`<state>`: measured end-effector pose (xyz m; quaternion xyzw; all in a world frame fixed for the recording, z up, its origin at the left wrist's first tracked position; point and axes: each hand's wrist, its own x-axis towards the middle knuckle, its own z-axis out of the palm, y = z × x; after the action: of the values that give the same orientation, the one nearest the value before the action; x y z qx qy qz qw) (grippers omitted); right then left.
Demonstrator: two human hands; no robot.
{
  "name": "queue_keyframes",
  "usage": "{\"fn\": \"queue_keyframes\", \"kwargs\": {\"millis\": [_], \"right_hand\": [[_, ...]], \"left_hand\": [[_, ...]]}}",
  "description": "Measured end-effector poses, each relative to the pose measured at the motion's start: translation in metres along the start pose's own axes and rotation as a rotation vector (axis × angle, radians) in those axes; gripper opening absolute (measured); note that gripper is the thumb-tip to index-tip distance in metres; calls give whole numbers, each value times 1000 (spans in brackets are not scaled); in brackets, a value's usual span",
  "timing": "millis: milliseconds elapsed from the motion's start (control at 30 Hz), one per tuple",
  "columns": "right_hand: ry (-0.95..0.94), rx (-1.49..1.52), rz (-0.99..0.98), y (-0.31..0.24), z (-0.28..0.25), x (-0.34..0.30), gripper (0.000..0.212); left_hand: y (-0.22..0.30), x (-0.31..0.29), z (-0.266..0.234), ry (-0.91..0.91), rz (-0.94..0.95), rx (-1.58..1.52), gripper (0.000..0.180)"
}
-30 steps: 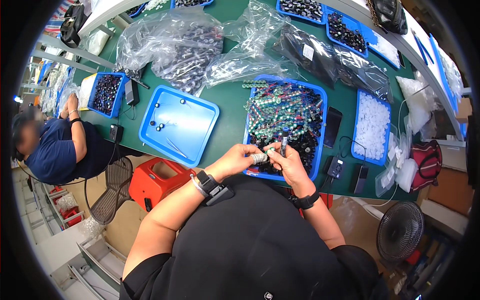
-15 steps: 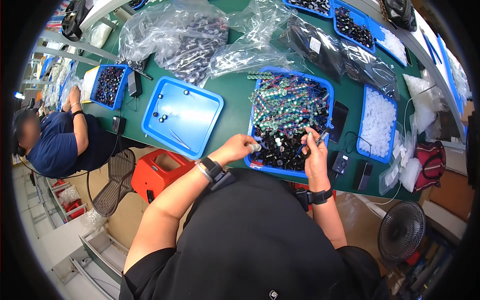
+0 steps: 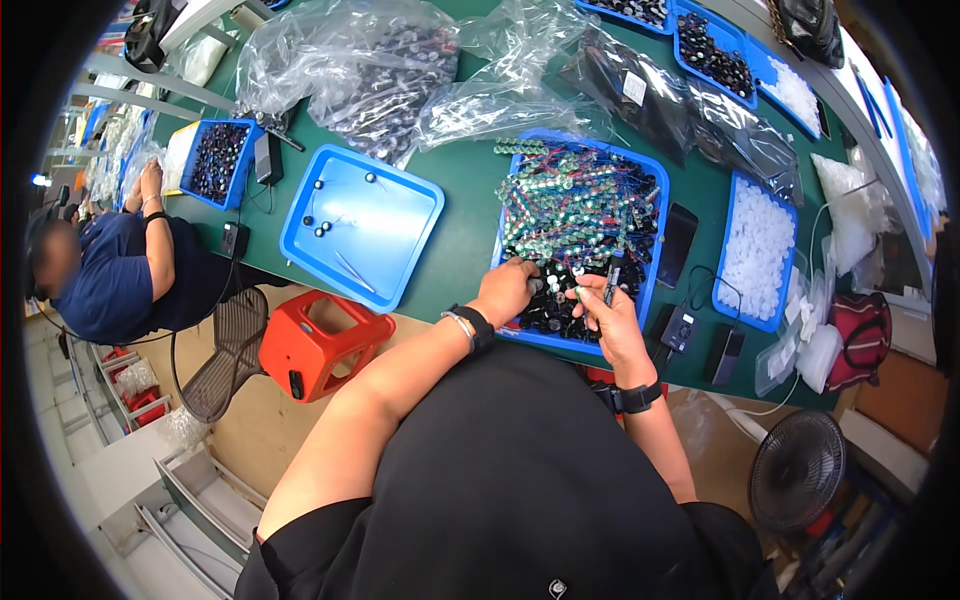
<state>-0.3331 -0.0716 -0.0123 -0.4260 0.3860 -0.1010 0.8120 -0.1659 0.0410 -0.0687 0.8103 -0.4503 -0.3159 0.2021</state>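
A blue tray point(image 3: 661, 232) in front of me holds small green round boards point(image 3: 570, 200) strung on red and blue wires, heaped over black round caps point(image 3: 556, 318). My left hand point(image 3: 503, 292) is at the tray's left side, its fingers curled down against the parts. What those fingers grip is hidden. Just to the right, my right hand point(image 3: 612, 318) is closed over the caps. A slim dark tool with a metallic shine point(image 3: 612, 283) stands up out of it, and a small greenish piece shows at its fingertips.
A blue tray point(image 3: 425, 230) at left holds a few dark caps and tweezers point(image 3: 356, 274). White pieces fill another tray point(image 3: 755, 250) at right, past a phone point(image 3: 678, 245). Clear bags point(image 3: 380, 100) lie behind. A seated person point(image 3: 120, 270) works at far left; a red stool point(image 3: 310, 345) stands below.
My left hand has moved right and forward, onto the tray's parts; the small pale piece at its fingertips is now out of sight. My right hand has shifted left, its tool now more upright.
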Motion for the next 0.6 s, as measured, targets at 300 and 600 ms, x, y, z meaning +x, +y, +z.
{"fn": "queue_keyframes", "kwargs": {"millis": [300, 600], "right_hand": [[-55, -7, 14, -11, 8, 2, 25], [-160, -73, -85, -29, 27, 7, 17]], "left_hand": [[-1, -7, -34, -105, -270, -773, 10], [36, -34, -89, -256, -237, -1192, 35]]}}
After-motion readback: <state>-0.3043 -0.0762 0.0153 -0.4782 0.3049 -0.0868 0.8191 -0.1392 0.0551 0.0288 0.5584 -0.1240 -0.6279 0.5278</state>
